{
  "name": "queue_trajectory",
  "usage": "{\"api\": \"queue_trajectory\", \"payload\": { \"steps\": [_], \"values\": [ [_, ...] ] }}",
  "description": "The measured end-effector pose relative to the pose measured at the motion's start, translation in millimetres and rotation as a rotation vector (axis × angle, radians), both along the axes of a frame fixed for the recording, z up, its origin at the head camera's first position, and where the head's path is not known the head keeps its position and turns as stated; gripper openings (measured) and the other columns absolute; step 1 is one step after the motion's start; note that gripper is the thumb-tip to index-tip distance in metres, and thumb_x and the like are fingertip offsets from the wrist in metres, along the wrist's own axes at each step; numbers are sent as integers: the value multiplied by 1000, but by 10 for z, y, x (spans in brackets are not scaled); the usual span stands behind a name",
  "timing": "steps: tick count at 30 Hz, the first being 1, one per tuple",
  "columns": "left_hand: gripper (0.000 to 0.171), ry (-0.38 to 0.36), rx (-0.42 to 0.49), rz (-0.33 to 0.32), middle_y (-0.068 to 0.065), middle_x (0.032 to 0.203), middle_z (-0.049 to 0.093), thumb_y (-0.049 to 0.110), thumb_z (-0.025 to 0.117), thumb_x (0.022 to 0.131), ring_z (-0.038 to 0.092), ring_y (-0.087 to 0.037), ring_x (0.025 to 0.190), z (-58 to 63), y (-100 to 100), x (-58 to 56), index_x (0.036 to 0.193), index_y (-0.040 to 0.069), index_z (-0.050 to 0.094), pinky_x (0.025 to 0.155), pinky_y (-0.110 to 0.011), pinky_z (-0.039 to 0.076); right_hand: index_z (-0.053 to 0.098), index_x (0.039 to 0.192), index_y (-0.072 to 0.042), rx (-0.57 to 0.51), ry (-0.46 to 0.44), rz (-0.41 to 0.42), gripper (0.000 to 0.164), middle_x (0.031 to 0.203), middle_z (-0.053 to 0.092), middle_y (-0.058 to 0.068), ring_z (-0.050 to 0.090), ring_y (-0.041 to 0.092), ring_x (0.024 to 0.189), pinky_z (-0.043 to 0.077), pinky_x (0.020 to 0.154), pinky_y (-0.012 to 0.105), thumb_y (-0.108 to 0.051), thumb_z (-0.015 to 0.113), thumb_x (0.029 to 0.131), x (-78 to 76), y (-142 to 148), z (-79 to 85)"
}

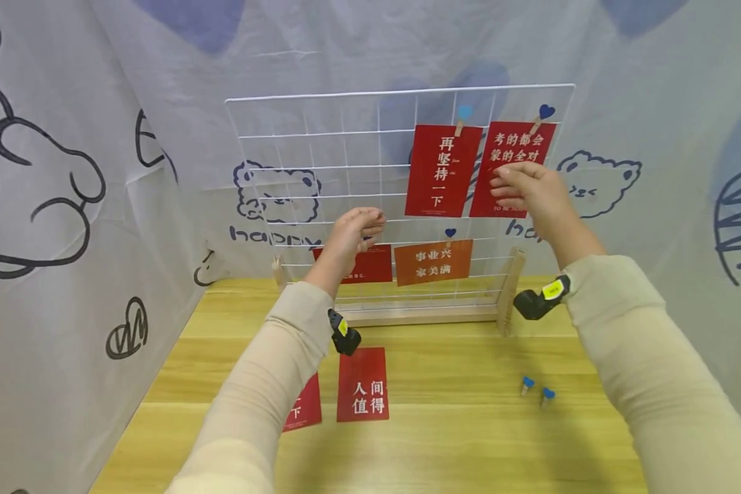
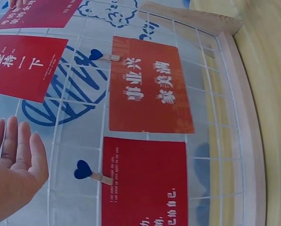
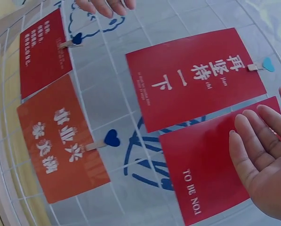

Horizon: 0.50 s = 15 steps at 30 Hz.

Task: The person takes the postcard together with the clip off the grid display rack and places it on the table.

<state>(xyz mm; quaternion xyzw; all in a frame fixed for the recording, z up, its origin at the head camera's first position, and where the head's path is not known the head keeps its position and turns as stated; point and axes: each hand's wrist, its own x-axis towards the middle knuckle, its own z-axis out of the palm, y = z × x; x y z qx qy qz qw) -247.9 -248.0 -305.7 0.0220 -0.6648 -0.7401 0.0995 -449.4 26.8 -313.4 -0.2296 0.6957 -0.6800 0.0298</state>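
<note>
My right hand [image 1: 534, 195] is in front of the upper right red card [image 1: 486, 195], its fingers extended and overlapping the card in the right wrist view. A dark blue heart clip [image 1: 546, 112] pins that card to the white wire grid [image 1: 321, 134]. Left of it hangs another red card [image 1: 441, 182] under a light blue heart clip [image 1: 465, 112]. My left hand [image 1: 353, 237], fingers loosely extended and holding nothing, is before the grid near the lower red card [image 2: 145, 183]. Beside that card hangs an orange card [image 2: 149, 108]. Dark blue heart clips hold both lower cards.
The grid stands in a wooden base [image 1: 420, 315] on the wooden table [image 1: 457, 439]. Two red cards, one whole [image 1: 362, 370] and one partly behind my left sleeve [image 1: 311, 405], lie in front. Two blue heart clips [image 1: 547, 394] lie at right. A patterned curtain [image 1: 179, 137] hangs behind.
</note>
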Motion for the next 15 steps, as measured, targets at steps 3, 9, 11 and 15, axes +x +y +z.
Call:
{"api": "queue_trajectory", "payload": {
  "steps": [3, 9, 11, 15],
  "values": [
    [30, 21, -8, 3, -20, 117, 48, 15, 42, 91, 45, -30, 108, 37, -9, -29, 113, -4, 47, 92, -38, 33, 57, 109, -11, -25, -3, -13, 46, 108, 56, 9, 55, 26, 95, 49, 70, 32, -39, 64, 74, -282, -18, -50],
    [32, 41, -23, 22, -21, 118, 47, 13, 43, 91, 44, -29, 110, 111, 22, -80, 116, -7, 45, 93, -37, 33, 57, 108, -10, -31, -32, 19, 37, 107, 57, 7, 55, 21, 94, 47, 74, 30, -34, 58, 80, 193, -115, 393],
    [32, 27, -35, 31, -18, 117, 49, 15, 45, 90, 46, -25, 109, 141, 49, -98, 115, -6, 46, 93, -37, 32, 58, 108, -10, -57, -36, 30, 33, 105, 58, 6, 56, 19, 92, 48, 73, 28, -30, 59, 81, 345, -128, 530],
    [30, 18, -47, 41, -14, 116, 50, 16, 47, 89, 47, -21, 106, 199, 104, -135, 113, -1, 49, 92, -36, 34, 58, 107, -10, -46, 12, -16, 35, 104, 58, 5, 56, 17, 91, 47, 73, 25, -31, 61, 79, 612, -183, 734]
  ]
}}
